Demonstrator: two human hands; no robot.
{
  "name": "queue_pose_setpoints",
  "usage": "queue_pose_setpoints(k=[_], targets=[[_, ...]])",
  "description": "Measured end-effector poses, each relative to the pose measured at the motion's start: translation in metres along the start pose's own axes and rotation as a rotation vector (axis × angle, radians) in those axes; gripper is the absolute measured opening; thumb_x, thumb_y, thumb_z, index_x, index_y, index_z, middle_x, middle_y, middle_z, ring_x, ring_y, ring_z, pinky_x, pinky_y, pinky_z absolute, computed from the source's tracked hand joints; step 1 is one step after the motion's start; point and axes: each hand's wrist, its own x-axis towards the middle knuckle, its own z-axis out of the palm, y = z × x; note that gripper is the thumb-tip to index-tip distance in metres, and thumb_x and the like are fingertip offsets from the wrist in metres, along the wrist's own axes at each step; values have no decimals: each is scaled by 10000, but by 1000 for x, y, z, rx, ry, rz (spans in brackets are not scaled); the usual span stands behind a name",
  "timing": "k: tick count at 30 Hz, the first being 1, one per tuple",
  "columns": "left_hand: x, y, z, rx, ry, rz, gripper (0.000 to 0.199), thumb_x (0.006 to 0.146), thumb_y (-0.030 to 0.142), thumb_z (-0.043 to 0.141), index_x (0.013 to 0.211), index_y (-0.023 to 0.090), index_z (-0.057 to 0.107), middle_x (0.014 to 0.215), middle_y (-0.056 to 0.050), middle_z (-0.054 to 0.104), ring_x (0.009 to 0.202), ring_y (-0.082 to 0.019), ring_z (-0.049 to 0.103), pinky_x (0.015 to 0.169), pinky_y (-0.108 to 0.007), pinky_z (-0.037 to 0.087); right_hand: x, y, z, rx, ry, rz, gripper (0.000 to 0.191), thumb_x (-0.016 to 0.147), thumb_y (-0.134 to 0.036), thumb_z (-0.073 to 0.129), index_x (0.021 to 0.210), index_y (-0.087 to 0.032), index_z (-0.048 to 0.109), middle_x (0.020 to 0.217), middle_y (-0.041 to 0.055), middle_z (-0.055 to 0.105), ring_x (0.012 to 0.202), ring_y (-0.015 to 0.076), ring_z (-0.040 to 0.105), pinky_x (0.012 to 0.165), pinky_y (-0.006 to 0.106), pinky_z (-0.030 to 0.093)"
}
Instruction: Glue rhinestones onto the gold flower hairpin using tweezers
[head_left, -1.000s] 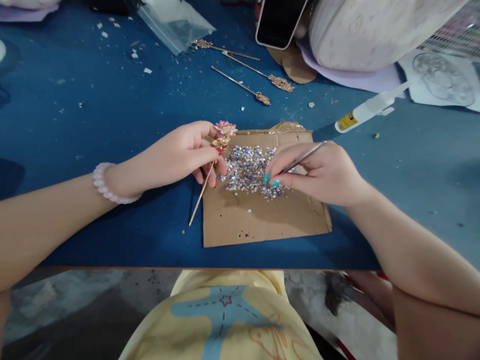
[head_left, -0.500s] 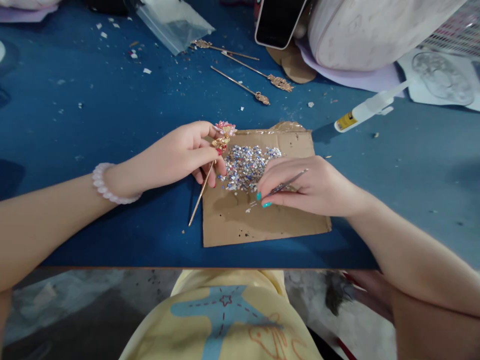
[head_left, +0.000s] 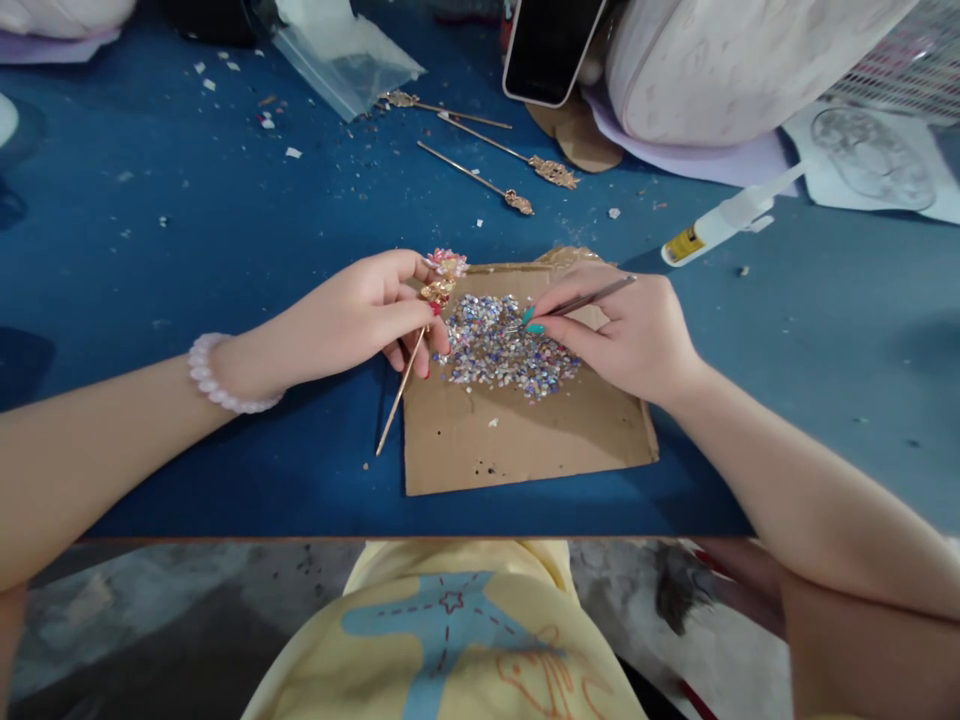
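My left hand [head_left: 375, 315] holds a gold hairpin [head_left: 395, 408] by its ornamented end, where a pink flower [head_left: 448, 263] shows above the fingers; the stick slants down to the left. Pinched in my right hand [head_left: 626, 325] are metal tweezers [head_left: 592, 297], their tips down among small glittering chips [head_left: 499, 350]. The chips lie spread on a piece of brown cardboard [head_left: 525, 445]. One pale chip [head_left: 493, 423] lies apart from the pile, on the lower part of the cardboard.
Three gold hairpins [head_left: 517, 202] lie beyond the cardboard. A glue bottle [head_left: 709, 232] lies to the right. Along the back are a plastic bag [head_left: 345, 70], a phone [head_left: 551, 50], a pale pouch [head_left: 690, 70] and a paper with a drawing [head_left: 870, 160].
My right hand has moved up and away from me with the tweezers, from the cardboard below the pile into the chips. The left hand still holds the hairpin, nearly unmoved.
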Motion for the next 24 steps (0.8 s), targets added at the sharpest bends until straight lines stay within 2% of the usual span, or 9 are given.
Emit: queue_pose_setpoints(k=[10,18,24], targets=[[-2,0,0,9,6,-15,139,881,120,558,993,202,561,709,27,743,532,-94,687,474,-176,491,1,0,-5,7,-67,-45,79,924,-223,678,868,-270,708,889,11,776,845,195,745,821,385,609],[-2,2,0,15,4,-11,139,876,120,559,986,204,569,675,33,723,527,-95,680,469,-175,482,3,0,5,-53,62,14,78,926,-188,673,892,-242,717,912,19,776,901,201,740,878,396,598],[-2,-1,-1,22,7,-5,133,876,137,570,986,214,572,712,23,730,538,-101,683,474,-188,480,6,-1,9,-11,21,10,74,921,-167,663,900,-210,719,919,32,753,862,186,724,857,375,597]])
